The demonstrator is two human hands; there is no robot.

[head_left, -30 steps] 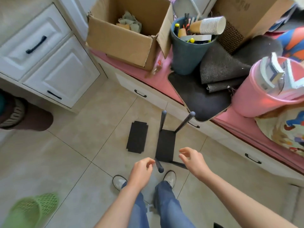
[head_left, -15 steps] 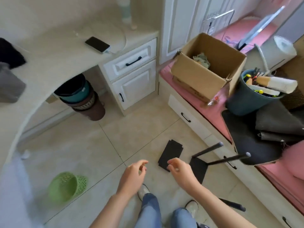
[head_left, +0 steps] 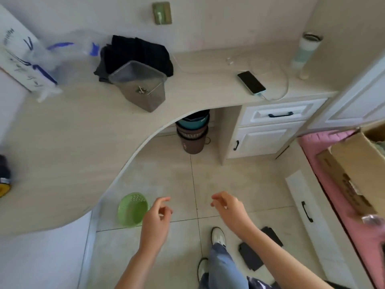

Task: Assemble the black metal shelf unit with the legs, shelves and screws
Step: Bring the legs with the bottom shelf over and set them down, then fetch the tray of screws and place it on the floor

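My left hand (head_left: 156, 220) and my right hand (head_left: 228, 209) hover over the tiled floor, fingers loosely apart and holding nothing. A black shelf panel (head_left: 251, 256) lies flat on the floor behind my right forearm, near my right shoe. Another black panel (head_left: 271, 236) shows partly just beyond that forearm. A clear tub (head_left: 139, 88) on the curved desk holds what look like small metal screws. The legs are out of view.
A green basket (head_left: 132, 209) sits on the floor by the desk edge. Stacked bins (head_left: 192, 133) stand under the desk (head_left: 62, 142). A phone (head_left: 251, 82) charges on the desk. White drawers (head_left: 270, 130) and a cardboard box (head_left: 354, 170) on a pink bench are at right.
The view has swung left and up, away from the shelf with its legs toward the desk. Both hands have stayed empty and moved off the shelf parts.
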